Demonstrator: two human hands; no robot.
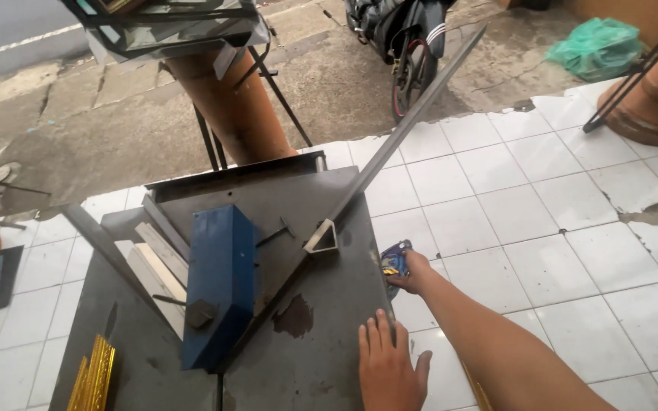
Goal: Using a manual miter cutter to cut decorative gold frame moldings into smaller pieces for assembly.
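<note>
Taking the grey metal work table [321,335] as the landmark, the person's left hand [386,369] lies flat on its near right corner, fingers extended and close together, palm down on the steel. Just off the table's right edge, the right hand [413,272] is curled around a small blue and yellow tool [394,261], which is held at the rim; what kind of tool it is cannot be told.

To do this well, the flat hand should probably keep its weight on the top so the table stays steady, and the tool should meet the edge squarely, clear of the long grey metal bar [405,122].

That bar runs diagonally from the table's middle out past its far right side, its near end showing a hollow triangular section [321,237]. Left of it on the table sits a blue box-shaped block [218,285], with pale strips [154,262] beside that. Gold moulding pieces [94,373] rest at the near left corner.

The table stands on white floor tiles [542,228], some chipped. Beyond lie bare concrete, a terracotta column [234,103], a parked motorcycle [409,46] and a green plastic bag [595,47].
</note>
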